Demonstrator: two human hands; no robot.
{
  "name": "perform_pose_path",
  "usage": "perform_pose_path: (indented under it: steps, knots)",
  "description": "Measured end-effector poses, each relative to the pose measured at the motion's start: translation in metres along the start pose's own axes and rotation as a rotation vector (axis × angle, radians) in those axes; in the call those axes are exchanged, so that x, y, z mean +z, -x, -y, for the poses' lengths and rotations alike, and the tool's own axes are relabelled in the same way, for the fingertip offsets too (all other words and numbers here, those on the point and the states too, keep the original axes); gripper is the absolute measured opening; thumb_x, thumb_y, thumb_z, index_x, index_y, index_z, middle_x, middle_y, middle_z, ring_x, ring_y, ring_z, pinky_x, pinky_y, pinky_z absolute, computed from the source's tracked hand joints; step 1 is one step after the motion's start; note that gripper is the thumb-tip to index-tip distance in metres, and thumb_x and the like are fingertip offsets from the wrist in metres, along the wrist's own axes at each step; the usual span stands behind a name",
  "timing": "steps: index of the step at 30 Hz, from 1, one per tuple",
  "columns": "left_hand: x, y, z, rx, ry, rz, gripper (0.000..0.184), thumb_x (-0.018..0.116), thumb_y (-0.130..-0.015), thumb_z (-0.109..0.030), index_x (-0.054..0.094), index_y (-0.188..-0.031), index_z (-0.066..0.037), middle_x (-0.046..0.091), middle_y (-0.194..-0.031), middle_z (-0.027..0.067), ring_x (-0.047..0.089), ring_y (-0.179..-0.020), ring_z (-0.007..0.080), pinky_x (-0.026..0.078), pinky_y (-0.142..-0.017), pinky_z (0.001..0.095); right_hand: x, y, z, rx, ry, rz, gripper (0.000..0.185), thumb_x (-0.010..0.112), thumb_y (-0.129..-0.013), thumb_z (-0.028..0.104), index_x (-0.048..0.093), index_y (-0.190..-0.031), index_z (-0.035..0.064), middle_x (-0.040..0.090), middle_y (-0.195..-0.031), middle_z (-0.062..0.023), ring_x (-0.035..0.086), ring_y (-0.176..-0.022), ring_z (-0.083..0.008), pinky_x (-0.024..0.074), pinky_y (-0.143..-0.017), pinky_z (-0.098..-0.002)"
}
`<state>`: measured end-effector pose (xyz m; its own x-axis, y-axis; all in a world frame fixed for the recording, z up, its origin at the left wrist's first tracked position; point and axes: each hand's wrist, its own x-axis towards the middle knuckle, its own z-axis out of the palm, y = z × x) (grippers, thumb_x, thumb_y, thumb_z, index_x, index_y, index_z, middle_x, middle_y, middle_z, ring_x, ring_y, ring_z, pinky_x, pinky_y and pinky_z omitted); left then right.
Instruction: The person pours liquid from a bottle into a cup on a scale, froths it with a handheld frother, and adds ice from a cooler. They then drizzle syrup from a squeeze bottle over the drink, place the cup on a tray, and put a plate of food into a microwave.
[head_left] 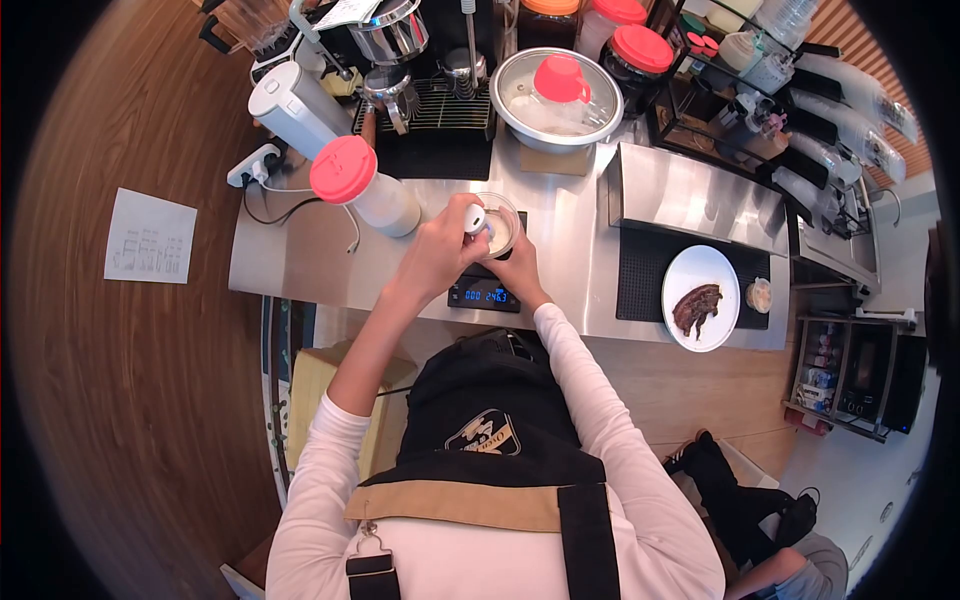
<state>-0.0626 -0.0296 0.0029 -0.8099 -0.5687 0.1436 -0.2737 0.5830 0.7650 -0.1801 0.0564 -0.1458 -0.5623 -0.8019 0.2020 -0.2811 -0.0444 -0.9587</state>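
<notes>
My left hand (440, 245) is closed around a white handheld milk frother (475, 220) with a dark oval button. Its lower end points into a clear cup (512, 215) of pale, creamy liquid and is hidden. Fingers of my right hand (518, 268) wrap the near right side of that cup. Beneath my hands lies a black digital scale (484, 293) with lit blue digits; whether the cup rests on it I cannot tell. Left of my hands stands a clear jar with a red lid (343, 168), holding something pale.
Behind are an espresso machine (436, 110), a white pitcher (298, 105) and a steel bowl (556, 140) holding a red cup (562, 80). At right, a white plate (722, 310) of dark meat sits on a black mat (645, 270). A seated person (720, 490) is at lower right.
</notes>
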Motion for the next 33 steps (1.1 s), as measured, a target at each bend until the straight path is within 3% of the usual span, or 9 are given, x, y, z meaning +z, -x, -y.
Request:
perform_pose_path:
  steps: [3,6,12,15,26,33]
  knots:
    - [0.003,-0.004,0.002,0.022,-0.018,-0.017,0.032,0.064,-0.088,-0.009,0.045,-0.113,-0.004,0.065,-0.091,0.0161,0.069,-0.075,0.0295,0.055,-0.066,0.0369,-0.001,0.001,0.002,0.003,-0.010,0.001,0.085,0.085,-0.063,0.011,0.043,-0.137,0.0044,0.060,-0.125,-0.0144,0.061,-0.114,-0.0301,0.0494,-0.095,-0.0374]
    - [0.005,-0.007,0.002,0.022,-0.020,-0.014,0.033,0.064,-0.088,-0.009,0.045,-0.113,-0.004,0.064,-0.089,0.0162,0.069,-0.075,0.0298,0.055,-0.066,0.0370,-0.003,0.000,0.002,0.066,-0.029,0.038,0.089,0.087,-0.065,0.023,0.042,-0.139,0.0019,0.058,-0.130,-0.0172,0.057,-0.119,-0.0297,0.0462,-0.099,-0.0380]
    - [0.005,-0.016,0.003,0.083,-0.036,-0.053,0.036,0.065,-0.087,-0.012,0.045,-0.114,0.000,0.063,-0.084,0.0224,0.068,-0.071,0.0357,0.053,-0.063,0.0423,-0.003,0.000,0.000,0.060,-0.030,0.039,0.090,0.088,-0.064,0.020,0.041,-0.139,0.0022,0.058,-0.130,-0.0172,0.057,-0.119,-0.0302,0.0461,-0.100,-0.0381]
    - [0.002,-0.020,0.005,0.095,-0.091,-0.054,0.038,0.065,-0.086,-0.011,0.044,-0.115,0.000,0.063,-0.083,0.0229,0.067,-0.072,0.0371,0.052,-0.064,0.0436,-0.001,0.001,0.000,0.029,0.009,-0.001,0.085,0.086,-0.062,0.012,0.044,-0.136,0.0054,0.061,-0.123,-0.0146,0.061,-0.114,-0.0312,0.0490,-0.095,-0.0384]
    - [-0.007,-0.013,-0.010,-0.017,-0.033,-0.004,0.037,0.064,-0.086,-0.011,0.043,-0.115,0.001,0.063,-0.083,0.0239,0.067,-0.076,0.0382,0.052,-0.068,0.0431,-0.003,0.000,-0.001,0.052,-0.010,0.029,0.089,0.087,-0.062,0.017,0.042,-0.138,0.0032,0.059,-0.127,-0.0155,0.058,-0.118,-0.0305,0.0469,-0.099,-0.0382]
    - [-0.017,-0.009,-0.022,0.024,0.008,-0.129,0.036,0.064,-0.087,-0.013,0.044,-0.115,-0.001,0.062,-0.085,0.0217,0.067,-0.073,0.0367,0.052,-0.065,0.0417,-0.003,0.000,-0.001,0.057,-0.028,0.039,0.090,0.087,-0.063,0.019,0.041,-0.139,0.0010,0.058,-0.129,-0.0161,0.057,-0.120,-0.0294,0.0453,-0.101,-0.0376]
